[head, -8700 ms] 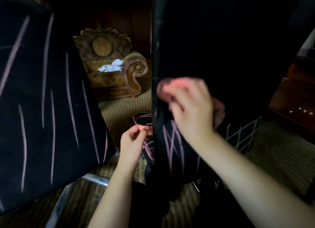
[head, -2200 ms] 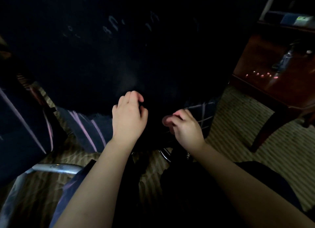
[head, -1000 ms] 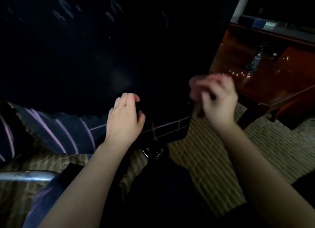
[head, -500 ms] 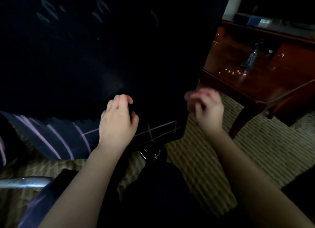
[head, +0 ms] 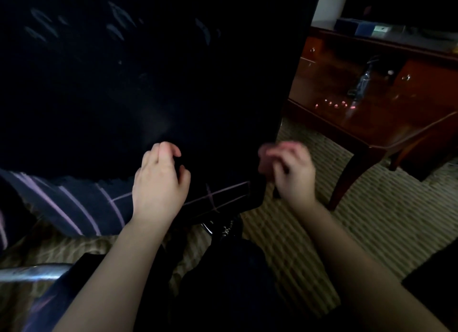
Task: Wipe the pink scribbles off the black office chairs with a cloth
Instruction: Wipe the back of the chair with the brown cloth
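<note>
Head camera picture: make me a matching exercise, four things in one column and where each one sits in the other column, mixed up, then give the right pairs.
Things
1. left hand
2. right hand
3. wooden desk
4. pink grid lines

Places
A. far right, standing on the carpet
B. low on the black chair, between the two hands
C. resting against the chair's dark surface
D. off the chair's right edge, fingers curled around something pinkish and blurred

Pairs: 1-C, 2-D, 3-A, 4-B
</note>
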`<state>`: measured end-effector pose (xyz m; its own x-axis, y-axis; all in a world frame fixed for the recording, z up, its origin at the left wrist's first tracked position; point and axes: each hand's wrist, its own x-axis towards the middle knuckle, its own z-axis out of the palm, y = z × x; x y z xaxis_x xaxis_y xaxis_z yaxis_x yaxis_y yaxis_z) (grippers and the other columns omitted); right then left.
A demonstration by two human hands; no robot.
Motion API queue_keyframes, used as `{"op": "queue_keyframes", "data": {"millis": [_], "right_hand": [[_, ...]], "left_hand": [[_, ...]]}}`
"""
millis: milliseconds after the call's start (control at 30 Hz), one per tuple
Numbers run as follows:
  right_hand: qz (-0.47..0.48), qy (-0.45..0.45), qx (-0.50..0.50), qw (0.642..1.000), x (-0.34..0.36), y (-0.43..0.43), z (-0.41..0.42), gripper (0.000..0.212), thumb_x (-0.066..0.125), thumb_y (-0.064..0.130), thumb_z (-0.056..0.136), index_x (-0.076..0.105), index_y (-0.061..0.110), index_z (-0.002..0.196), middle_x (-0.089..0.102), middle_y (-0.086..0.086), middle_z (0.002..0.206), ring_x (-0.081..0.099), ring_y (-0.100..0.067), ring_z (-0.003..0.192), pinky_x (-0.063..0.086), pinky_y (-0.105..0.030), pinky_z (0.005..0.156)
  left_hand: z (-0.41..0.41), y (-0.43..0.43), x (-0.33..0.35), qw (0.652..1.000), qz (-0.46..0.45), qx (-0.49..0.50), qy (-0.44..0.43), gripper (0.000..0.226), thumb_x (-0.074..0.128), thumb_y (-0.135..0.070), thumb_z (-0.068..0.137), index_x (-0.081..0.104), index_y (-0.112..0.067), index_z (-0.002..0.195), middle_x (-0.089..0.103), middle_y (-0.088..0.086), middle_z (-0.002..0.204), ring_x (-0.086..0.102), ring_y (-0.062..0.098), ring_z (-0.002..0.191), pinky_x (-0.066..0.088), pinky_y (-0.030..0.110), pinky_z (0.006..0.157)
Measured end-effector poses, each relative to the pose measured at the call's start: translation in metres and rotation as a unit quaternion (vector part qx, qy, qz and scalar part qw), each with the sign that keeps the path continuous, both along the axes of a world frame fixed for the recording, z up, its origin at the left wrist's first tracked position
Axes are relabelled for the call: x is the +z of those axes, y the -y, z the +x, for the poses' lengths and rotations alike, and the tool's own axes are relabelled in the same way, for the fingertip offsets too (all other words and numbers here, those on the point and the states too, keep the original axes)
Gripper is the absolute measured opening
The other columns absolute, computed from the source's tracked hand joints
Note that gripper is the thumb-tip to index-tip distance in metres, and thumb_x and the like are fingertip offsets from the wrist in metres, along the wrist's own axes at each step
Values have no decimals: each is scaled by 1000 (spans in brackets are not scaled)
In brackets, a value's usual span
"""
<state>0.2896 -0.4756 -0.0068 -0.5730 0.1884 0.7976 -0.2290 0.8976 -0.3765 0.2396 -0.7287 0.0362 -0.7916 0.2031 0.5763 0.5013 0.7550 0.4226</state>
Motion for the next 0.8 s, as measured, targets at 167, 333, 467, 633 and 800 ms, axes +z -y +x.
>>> {"op": "queue_keyframes", "data": {"millis": [167, 333, 467, 633, 800], "right_hand": [[-16, -179, -21, 983, 93, 3, -12, 21, 62, -4, 83, 71, 5, 100, 57, -5, 104, 57, -24, 99, 44, -29, 89], [-89, -26, -4, 996, -14, 2, -2, 26, 61, -11, 79, 66, 7, 96, 61, -9, 101, 54, -11, 99, 47, -32, 88], [-79, 71, 32, 994, -43, 4, 15, 31, 65, -15, 75, 68, 11, 93, 58, 3, 97, 53, 1, 94, 47, -18, 86], [-97, -94, 37, 990, 67, 3, -3, 25, 57, -13, 75, 67, 1, 94, 60, -12, 102, 58, -17, 102, 44, -23, 91], [-81, -82, 50, 992, 49, 8, 0, 25, 57, -13, 74, 65, 1, 93, 62, -11, 101, 57, -15, 102, 40, -20, 92]], "left_hand": [[1, 3, 0, 1000, 13, 14, 9, 23, 59, -10, 80, 48, -13, 101, 48, -1, 96, 47, 23, 93, 42, 40, 73], [0, 8, 0, 999, 21, 18, 17, 24, 59, -10, 81, 48, -14, 101, 49, -1, 96, 47, 23, 93, 45, 43, 74], [0, 13, 1, 1000, 21, 17, 11, 23, 60, -9, 80, 49, -12, 100, 50, 2, 95, 47, 25, 93, 43, 41, 73], [0, 18, 2, 999, 17, 28, 11, 24, 61, -10, 81, 48, -12, 101, 51, 5, 97, 48, 26, 95, 44, 43, 72], [-1, 23, 2, 999, 24, 40, 12, 22, 61, -9, 82, 47, -10, 100, 51, 6, 96, 48, 28, 95, 45, 45, 72]]}}
